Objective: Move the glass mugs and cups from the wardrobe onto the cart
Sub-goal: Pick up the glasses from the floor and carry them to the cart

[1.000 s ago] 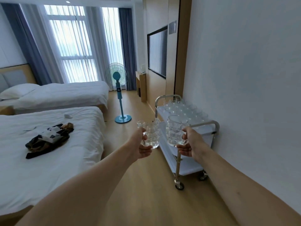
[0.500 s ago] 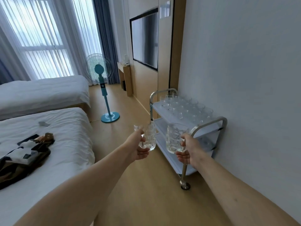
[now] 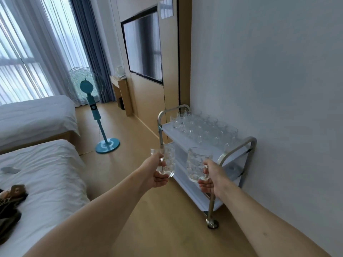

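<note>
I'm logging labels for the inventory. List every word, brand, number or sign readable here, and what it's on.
None can be read.
Plate on the wood panel above the television: only glare shows, nothing legible.
Fan control panel: too small to read.
Glass mugs in the left hand and right hand: no markings visible.

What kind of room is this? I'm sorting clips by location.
Most likely a hotel twin room: two white-made beds, a wall-mounted TV, and a service cart loaded with glassware.
</note>
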Motion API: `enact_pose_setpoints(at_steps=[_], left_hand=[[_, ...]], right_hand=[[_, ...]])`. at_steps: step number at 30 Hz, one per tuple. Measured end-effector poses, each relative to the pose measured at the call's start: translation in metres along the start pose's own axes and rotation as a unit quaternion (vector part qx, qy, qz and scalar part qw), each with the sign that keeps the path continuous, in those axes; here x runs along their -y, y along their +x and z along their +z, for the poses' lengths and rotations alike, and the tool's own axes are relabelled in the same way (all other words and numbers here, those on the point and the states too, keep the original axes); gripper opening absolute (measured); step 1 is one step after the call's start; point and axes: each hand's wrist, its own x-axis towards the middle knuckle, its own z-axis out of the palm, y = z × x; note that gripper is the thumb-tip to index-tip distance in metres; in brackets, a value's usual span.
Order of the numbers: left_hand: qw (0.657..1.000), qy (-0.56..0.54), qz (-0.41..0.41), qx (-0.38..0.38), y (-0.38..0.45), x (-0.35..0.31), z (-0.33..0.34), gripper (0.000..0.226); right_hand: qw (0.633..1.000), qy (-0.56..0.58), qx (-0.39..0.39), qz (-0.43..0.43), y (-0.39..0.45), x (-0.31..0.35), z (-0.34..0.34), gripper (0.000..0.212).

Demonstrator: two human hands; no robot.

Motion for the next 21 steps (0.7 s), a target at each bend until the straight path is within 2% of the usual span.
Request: enact_pose_setpoints(at_steps=[10,21], left_hand=[[0.999,0.037,-0.008,0.024,0.112,-0.088,0.046,0.032],[0.993,0.082,-0.046,0.076,0.226,-0.124,0.086,0.034]], right_hand=[[0.999,0.029,-0.029,0.022,0.123,0.049,-0.006,0.028],[0.992,0.055,-0.099,0.062,0.216,0.074,0.003,0.030]])
